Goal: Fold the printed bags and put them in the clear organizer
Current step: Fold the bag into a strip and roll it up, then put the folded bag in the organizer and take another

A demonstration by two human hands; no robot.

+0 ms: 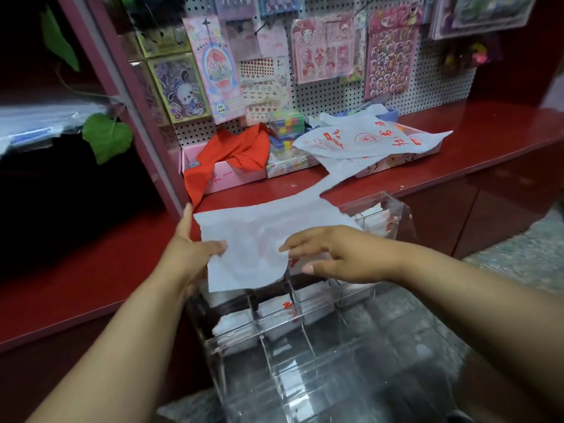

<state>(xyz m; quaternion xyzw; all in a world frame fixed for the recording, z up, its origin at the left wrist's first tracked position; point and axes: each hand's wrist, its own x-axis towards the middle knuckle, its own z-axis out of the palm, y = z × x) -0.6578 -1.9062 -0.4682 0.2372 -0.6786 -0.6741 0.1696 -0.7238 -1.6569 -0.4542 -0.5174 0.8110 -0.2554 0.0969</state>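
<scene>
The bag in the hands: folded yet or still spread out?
Still spread. The bag lies as one flat sheet over the clear organizer, left hand holding its edge, right hand at the other side.
</scene>
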